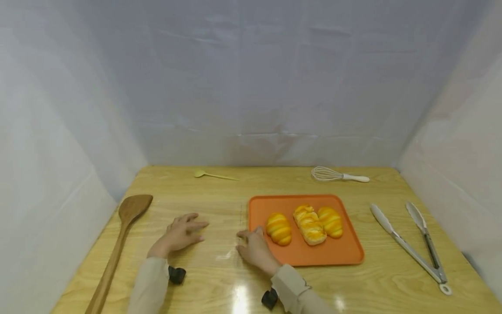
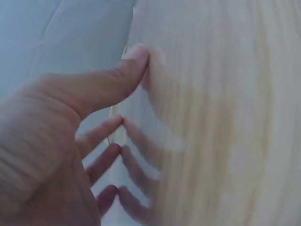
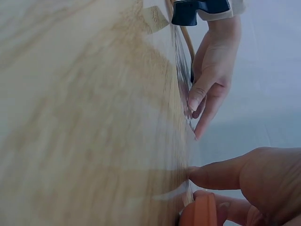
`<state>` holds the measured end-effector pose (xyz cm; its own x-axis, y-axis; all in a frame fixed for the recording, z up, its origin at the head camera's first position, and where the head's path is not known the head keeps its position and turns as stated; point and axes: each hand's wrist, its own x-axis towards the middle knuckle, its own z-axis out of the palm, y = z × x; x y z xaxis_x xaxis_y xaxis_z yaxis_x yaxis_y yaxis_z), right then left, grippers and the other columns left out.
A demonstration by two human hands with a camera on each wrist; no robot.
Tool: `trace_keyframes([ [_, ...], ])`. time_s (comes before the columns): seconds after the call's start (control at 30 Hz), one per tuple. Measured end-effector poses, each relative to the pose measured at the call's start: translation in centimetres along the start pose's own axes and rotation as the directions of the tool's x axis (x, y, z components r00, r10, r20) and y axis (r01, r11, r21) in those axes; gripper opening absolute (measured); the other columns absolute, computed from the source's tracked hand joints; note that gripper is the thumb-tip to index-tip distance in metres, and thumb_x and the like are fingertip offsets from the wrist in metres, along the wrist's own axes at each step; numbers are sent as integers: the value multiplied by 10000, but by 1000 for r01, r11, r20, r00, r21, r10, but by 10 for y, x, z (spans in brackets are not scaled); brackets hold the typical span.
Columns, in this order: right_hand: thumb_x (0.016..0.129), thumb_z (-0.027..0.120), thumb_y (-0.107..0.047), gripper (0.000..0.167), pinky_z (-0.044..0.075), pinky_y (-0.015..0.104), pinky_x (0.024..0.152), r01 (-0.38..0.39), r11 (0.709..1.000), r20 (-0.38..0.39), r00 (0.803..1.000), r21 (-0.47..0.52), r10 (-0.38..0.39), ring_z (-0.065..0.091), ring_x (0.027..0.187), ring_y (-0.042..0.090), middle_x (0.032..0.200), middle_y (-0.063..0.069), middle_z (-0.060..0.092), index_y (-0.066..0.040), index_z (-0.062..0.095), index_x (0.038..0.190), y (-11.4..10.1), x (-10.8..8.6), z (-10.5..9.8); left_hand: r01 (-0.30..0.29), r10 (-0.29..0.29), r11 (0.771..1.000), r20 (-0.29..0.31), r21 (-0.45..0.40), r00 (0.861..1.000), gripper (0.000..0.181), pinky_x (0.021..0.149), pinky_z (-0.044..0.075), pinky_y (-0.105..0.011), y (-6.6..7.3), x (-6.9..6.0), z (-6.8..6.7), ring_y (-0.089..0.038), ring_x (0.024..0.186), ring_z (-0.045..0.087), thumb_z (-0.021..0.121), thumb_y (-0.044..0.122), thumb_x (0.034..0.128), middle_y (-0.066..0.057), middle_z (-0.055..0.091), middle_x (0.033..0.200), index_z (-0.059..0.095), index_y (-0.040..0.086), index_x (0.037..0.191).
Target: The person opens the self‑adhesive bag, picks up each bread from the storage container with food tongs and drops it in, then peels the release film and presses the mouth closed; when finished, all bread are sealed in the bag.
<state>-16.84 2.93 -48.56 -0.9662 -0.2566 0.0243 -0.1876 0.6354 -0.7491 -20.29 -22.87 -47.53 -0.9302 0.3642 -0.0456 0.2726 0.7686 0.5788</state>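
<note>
Left of the tray, my left hand [image 1: 182, 233] rests with fingers spread and fingertips down on the table. The left wrist view shows the thumb and fingertips of that hand [image 2: 101, 94] touching a glossy surface. A clear plastic sheet [image 1: 225, 256] lies flat between the hands, its outline faint. My right hand [image 1: 255, 250] is at the left rim of an orange tray [image 1: 306, 257], its thumb and fingertips down near the sheet's edge. On the tray lie two striped croissant-shaped breads [image 1: 279, 229] [image 1: 330, 222] and a longer bread [image 1: 310, 224] between them.
A wooden spatula [image 1: 123, 226] lies along the table's left side. At the back are a small yellow-green spoon [image 1: 213, 175] and a white-handled whisk [image 1: 339, 175]. Spread metal tongs [image 1: 415, 253] lie on the right. White sheeting [image 1: 251, 109] surrounds the table's back and sides.
</note>
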Motion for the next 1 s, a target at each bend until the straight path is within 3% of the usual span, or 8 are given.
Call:
trace_keyframes([
  [0.37,854,719,-94,318,388,245,642,-3,1000,6,1000,-5,3,406,779,180,1019,188,485,-7,683,1158,2,1,0,-9,4,996,-53,-94,999,329,1005,238,-658,-12,3,1,-488,1303,314,683,294,905,-210,428,1467,710,120,1183],
  [0.47,850,717,-90,317,391,243,628,-7,1000,8,1000,-2,7,423,758,178,1027,194,479,-11,685,1155,2,0,0,-13,7,990,-44,-137,999,319,1085,299,-635,-18,2,-3,-506,1323,350,681,224,911,-249,439,1451,701,49,1177],
  [0.57,859,713,-96,313,405,249,639,-11,1000,18,1000,4,11,434,766,177,1032,187,475,-18,684,1160,1,-1,0,11,-18,986,-37,-165,999,320,1058,399,-601,-24,-2,-8,-513,1311,405,697,157,894,-289,448,1433,690,-10,1167],
  [0.67,873,706,-110,316,394,249,642,-15,1000,33,999,7,15,421,770,178,1018,166,466,-25,676,1175,1,-1,0,37,-45,990,-55,-134,997,320,1085,297,-664,-28,-4,-12,-519,1292,421,731,168,860,-273,478,1415,710,7,1136],
  [0.77,878,703,-120,317,389,248,662,-15,1000,33,999,-1,15,404,784,175,1003,148,465,-30,674,1180,2,-1,-1,27,-35,995,-81,-91,996,317,1008,216,-717,-30,-4,-14,-530,1268,404,755,215,828,-247,509,1393,736,46,1096],
  [1.0,875,703,-115,312,360,233,660,-8,1000,27,1000,-4,9,376,784,170,956,111,455,-25,680,1173,1,0,-1,15,-23,997,-114,-71,993,229,928,253,-630,-34,-3,-13,-492,1220,418,757,233,815,-212,537,1370,775,100,1002],
])
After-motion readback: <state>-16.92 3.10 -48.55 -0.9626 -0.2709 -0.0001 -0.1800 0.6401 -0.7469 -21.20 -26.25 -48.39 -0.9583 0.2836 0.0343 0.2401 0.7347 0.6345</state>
